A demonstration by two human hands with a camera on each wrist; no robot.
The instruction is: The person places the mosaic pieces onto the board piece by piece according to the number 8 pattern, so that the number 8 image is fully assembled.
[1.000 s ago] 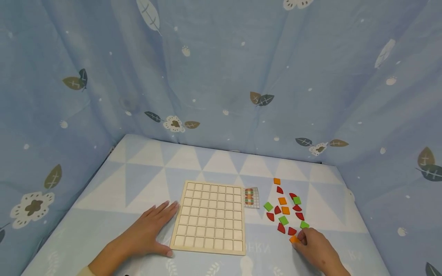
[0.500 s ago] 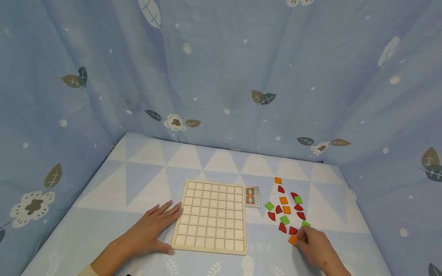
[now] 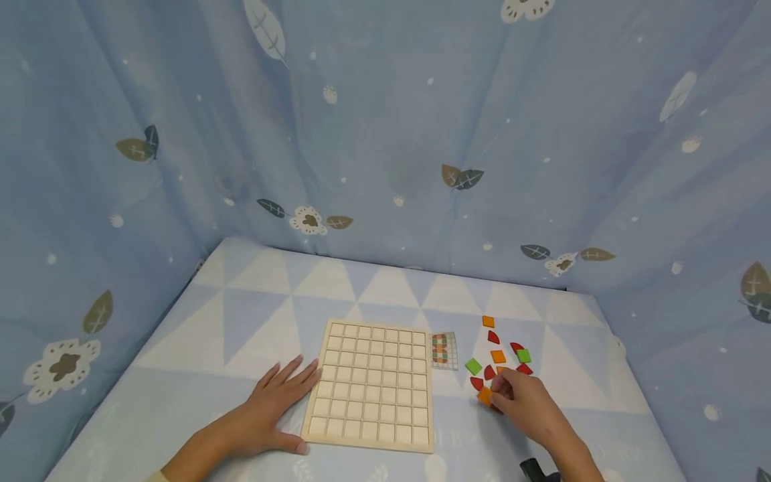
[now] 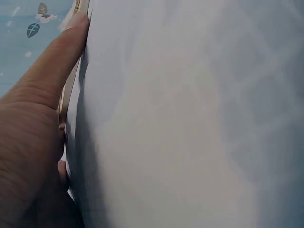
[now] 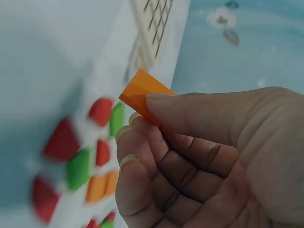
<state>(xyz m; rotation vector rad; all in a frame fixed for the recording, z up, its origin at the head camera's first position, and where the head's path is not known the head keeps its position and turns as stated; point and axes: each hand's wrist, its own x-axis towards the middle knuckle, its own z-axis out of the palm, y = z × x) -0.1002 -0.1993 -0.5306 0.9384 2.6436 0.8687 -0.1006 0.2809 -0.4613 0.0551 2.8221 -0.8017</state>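
An orange square tile [image 5: 142,90] is pinched between the thumb and fingers of my right hand [image 3: 533,410], raised above the table among the loose pieces. To the left, my left hand [image 3: 265,416] rests with spread, straight fingers along the left side of a pale wooden grid board [image 3: 370,385]. In the left wrist view its thumb [image 4: 61,54] lies by the board's edge. Around the right hand lie red quarter-round pieces [image 3: 493,337], green square tiles [image 3: 473,366] and more orange tiles [image 3: 497,356]. My right hand hides some of the pieces beneath it.
A small printed pattern card [image 3: 445,351] lies against the board's right edge. A black object [image 3: 533,470] shows by the right wrist. Blue patterned curtain [image 3: 385,134] stands behind the table and at both sides.
My right hand has lifted the orange tile from the near end of the pieces and moved it up and left. My left hand stays by the board.
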